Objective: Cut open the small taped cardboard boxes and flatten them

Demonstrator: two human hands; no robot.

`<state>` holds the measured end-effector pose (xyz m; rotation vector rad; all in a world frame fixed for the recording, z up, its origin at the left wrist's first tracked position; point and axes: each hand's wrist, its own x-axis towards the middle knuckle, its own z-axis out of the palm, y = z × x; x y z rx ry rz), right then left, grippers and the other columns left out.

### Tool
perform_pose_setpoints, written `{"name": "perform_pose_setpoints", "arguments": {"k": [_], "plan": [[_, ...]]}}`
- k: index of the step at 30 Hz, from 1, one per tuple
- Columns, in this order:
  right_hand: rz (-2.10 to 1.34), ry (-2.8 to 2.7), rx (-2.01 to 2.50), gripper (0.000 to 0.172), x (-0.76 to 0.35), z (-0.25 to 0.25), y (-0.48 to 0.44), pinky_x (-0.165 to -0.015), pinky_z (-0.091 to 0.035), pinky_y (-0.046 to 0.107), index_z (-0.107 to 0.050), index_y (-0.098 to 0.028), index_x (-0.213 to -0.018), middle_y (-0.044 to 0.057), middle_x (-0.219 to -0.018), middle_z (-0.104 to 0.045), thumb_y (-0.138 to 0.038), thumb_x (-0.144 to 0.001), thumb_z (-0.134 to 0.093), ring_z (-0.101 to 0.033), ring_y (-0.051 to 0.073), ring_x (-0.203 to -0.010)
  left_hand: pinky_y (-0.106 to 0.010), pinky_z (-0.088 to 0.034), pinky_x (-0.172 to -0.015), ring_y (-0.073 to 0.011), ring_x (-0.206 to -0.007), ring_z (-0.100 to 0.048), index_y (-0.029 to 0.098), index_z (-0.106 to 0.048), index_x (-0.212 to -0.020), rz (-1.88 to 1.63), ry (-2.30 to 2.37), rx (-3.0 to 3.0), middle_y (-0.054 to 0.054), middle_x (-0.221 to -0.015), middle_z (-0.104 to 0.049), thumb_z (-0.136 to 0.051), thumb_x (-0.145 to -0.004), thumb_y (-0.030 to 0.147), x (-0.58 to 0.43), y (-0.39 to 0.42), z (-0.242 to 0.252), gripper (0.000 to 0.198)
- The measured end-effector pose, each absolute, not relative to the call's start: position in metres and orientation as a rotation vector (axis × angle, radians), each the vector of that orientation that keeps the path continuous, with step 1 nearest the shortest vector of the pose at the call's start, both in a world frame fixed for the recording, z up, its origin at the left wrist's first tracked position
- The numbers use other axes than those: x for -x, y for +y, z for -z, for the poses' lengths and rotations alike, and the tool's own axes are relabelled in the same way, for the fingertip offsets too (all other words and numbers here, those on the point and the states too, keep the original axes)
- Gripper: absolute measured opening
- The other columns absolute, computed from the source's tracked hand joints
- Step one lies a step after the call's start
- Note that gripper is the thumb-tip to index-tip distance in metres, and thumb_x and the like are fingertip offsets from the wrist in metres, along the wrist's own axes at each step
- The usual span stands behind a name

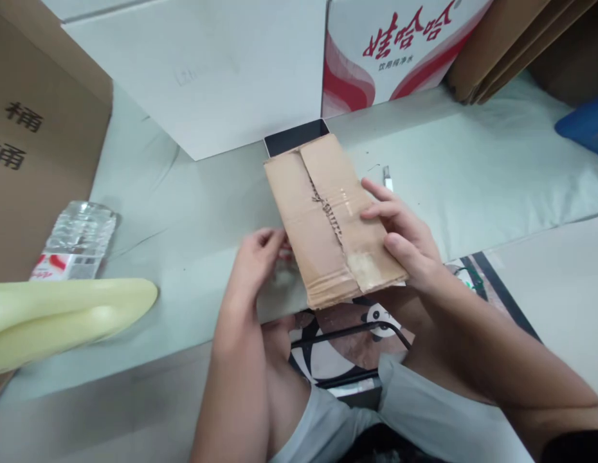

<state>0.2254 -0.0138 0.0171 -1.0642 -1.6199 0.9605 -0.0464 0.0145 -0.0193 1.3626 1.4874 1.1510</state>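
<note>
A flattened-looking brown cardboard box (337, 218), its middle seam torn and ragged, is held tilted above the bed-like green surface. My right hand (407, 238) grips its right edge, with the thumb and fingers against the cardboard. At the lower left edge is my left hand (260, 260), fingers curled and partly hidden by the box. Something reddish and partly see-through shows near those fingertips, too blurred to name. Just beyond my right fingers lies a small box cutter-like tool (387, 178). A dark open box (298, 137) shows behind the cardboard's top end.
Large white cartons (207, 77) stand along the back, one with red lettering (407, 38). On the left are a big brown carton (43, 128), a crumpled clear plastic bottle (80, 235) and a pale yellow rounded object (72, 315). A blue object (586, 125) sits far right.
</note>
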Motion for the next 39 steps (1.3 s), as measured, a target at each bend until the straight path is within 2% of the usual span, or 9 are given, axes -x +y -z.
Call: {"name": "perform_pose_setpoints", "arguments": {"k": [2,4,8,13,16,19,25,33,39], "plan": [[-1.045,-1.593,1.045,0.046,-0.226,-0.014,-0.01,-0.119,-0.041,0.06,-0.063,-0.03,-0.111,0.005,-0.165,-0.045,-0.07,-0.092,-0.058,-0.038,0.037,-0.155,-0.031,-0.06,-0.069,-0.0227,-0.092,-0.075,0.023,-0.072,-0.1,-1.311,1.469,-1.36,-0.007,-0.103,-0.077,-0.064,-0.089,0.056,0.042,0.012,0.012,0.036],[-1.101,-1.553,1.013,0.044,-0.226,-0.009,-0.006,-0.118,-0.042,0.059,-0.063,-0.03,-0.11,0.003,-0.165,-0.044,-0.069,-0.09,-0.061,-0.039,0.036,-0.155,-0.037,-0.061,-0.09,-0.027,-0.126,-0.066,0.029,-0.069,-0.121,-1.541,1.345,-1.453,-0.007,-0.138,-0.067,-0.061,-0.09,0.061,0.036,0.008,0.007,0.045],[-1.147,-1.508,0.96,0.045,-0.223,-0.002,-0.003,-0.118,-0.043,0.057,-0.062,-0.031,-0.11,0.002,-0.167,-0.042,-0.071,-0.089,-0.062,-0.037,0.034,-0.156,-0.049,-0.044,-0.121,-0.029,-0.151,-0.043,0.038,-0.065,-0.133,-1.7,1.03,-1.796,0.0,-0.156,-0.052,-0.056,-0.094,0.058,0.019,0.0,0.005,0.044],[-1.078,-1.576,0.968,0.048,-0.235,-0.002,0.0,-0.111,-0.049,0.051,-0.063,-0.03,-0.121,0.008,-0.156,-0.053,-0.07,-0.096,-0.051,-0.053,0.03,-0.142,-0.058,-0.027,-0.132,-0.0308,-0.148,-0.047,0.031,-0.071,-0.12,-1.543,1.083,-2.1,-0.003,-0.147,-0.058,-0.045,-0.1,0.052,-0.001,0.003,0.01,0.039],[-0.847,-1.595,1.223,0.043,-0.261,0.004,0.008,-0.096,-0.055,0.045,-0.064,-0.026,-0.125,0.01,-0.124,-0.071,-0.056,-0.098,-0.049,-0.068,0.025,-0.107,-0.059,-0.022,-0.133,-0.0299,-0.141,-0.052,0.029,-0.073,-0.112,-1.567,1.108,-2.104,-0.003,-0.139,-0.063,-0.045,-0.099,0.049,-0.008,0.01,0.014,0.037],[-0.581,-1.618,1.661,0.042,-0.288,0.016,0.017,-0.081,-0.054,0.042,-0.066,-0.022,-0.127,0.009,-0.106,-0.072,-0.042,-0.091,-0.055,-0.064,0.023,-0.081,-0.054,-0.022,-0.134,-0.028,-0.138,-0.053,0.03,-0.075,-0.107,-1.672,1.101,-2.017,-0.002,-0.134,-0.064,-0.046,-0.096,0.048,-0.015,0.017,0.018,0.036],[-0.506,-1.968,2.005,0.055,-0.298,0.022,0.025,-0.072,-0.048,0.039,-0.064,-0.021,-0.14,0.013,-0.109,-0.074,-0.043,-0.09,-0.056,-0.066,0.031,-0.094,-0.052,-0.022,-0.135,-0.0284,-0.135,-0.055,0.03,-0.077,-0.101,-1.733,1.137,-1.927,-0.004,-0.127,-0.066,-0.049,-0.093,0.051,-0.026,0.03,0.016,0.035],[-0.66,-1.931,1.835,0.05,-0.288,0.016,0.027,-0.065,-0.044,0.033,-0.067,-0.025,-0.135,0.004,-0.078,-0.071,-0.029,-0.088,-0.051,-0.063,0.023,-0.072,-0.057,-0.022,-0.133,-0.0263,-0.146,-0.049,0.031,-0.076,-0.091,-1.651,1.146,-1.935,0.001,-0.125,-0.071,-0.055,-0.099,0.029,-0.039,0.011,-0.009,0.022],[-0.893,-1.443,1.527,0.037,-0.29,0.027,0.026,-0.054,-0.044,0.029,-0.07,-0.026,-0.116,0.0,-0.073,-0.058,-0.034,-0.096,-0.04,-0.053,0.014,-0.056,-0.061,-0.023,-0.13,-0.0325,-0.128,-0.06,0.032,-0.077,-0.107,-1.464,1.019,-2.216,-0.004,-0.109,-0.076,-0.04,-0.097,0.05,-0.039,0.005,-0.008,0.043]]}}
